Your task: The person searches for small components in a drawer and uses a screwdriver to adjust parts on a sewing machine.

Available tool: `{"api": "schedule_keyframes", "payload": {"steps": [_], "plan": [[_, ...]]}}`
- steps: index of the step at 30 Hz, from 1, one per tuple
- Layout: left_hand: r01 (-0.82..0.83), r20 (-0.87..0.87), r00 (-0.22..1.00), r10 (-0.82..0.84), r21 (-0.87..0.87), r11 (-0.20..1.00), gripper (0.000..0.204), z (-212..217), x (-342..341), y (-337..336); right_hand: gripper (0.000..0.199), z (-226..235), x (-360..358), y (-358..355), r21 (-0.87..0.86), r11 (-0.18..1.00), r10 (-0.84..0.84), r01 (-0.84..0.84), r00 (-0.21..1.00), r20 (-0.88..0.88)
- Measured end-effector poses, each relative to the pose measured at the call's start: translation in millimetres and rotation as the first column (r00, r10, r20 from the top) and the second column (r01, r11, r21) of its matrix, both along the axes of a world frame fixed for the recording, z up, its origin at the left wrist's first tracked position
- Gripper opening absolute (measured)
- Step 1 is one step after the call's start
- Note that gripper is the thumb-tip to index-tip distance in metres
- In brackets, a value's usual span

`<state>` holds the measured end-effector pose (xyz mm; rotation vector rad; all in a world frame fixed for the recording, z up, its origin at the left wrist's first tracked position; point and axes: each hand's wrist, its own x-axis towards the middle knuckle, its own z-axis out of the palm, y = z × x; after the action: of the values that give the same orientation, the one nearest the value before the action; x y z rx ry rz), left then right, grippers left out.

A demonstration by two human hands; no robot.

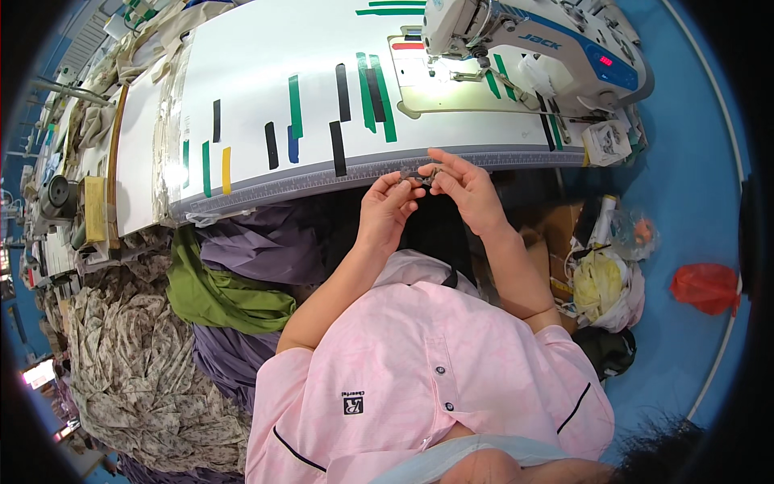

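Observation:
Just off the front edge of the white sewing table [250, 73], my two hands meet over a small dark metal piece [426, 181]. It is too small to name. My left hand [387, 210] pinches its left side between thumb and fingers. My right hand [472, 194] has thumb and forefinger on its right side, with the other fingers loosely raised. Beyond my hands, to the right, stands a white and blue sewing machine [532, 40], its lamp lighting the plate [443, 98] under the needle.
A grey ruler strip [282, 185] runs along the table's front edge. Green, black, blue and yellow tape strips [296, 106] mark the tabletop. Purple cloth [266, 242], green cloth [218, 290] and patterned cloth [137, 355] are heaped at left. Bags [601, 282] sit at right; a red bag [704, 289] lies beyond.

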<state>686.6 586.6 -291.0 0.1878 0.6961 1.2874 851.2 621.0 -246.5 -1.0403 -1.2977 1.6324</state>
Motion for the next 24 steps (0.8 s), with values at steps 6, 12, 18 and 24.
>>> {"api": "schedule_keyframes", "payload": {"steps": [6,12,18,24], "plan": [[-0.003,-0.008,1.000,0.003,0.014,1.000,0.020,0.7,2.0,-1.1,0.039,14.9,-5.1,-3.7,0.367,0.928,-0.071,-0.062,0.938,0.338],[0.006,0.007,1.000,-0.006,-0.021,1.000,0.019,3.4,2.2,-1.6,0.043,24.6,-7.4,-2.9,0.617,0.766,-0.187,-0.179,0.857,0.480],[0.026,-0.001,1.000,-0.026,-0.041,0.999,0.018,5.5,1.9,-1.4,0.045,27.7,-10.5,-1.4,0.638,0.743,-0.195,-0.202,0.847,0.495],[0.027,0.003,1.000,-0.027,-0.039,0.999,0.017,6.2,2.6,-1.0,0.046,25.5,-10.7,1.6,0.686,0.694,-0.223,-0.220,0.840,0.495]]}}
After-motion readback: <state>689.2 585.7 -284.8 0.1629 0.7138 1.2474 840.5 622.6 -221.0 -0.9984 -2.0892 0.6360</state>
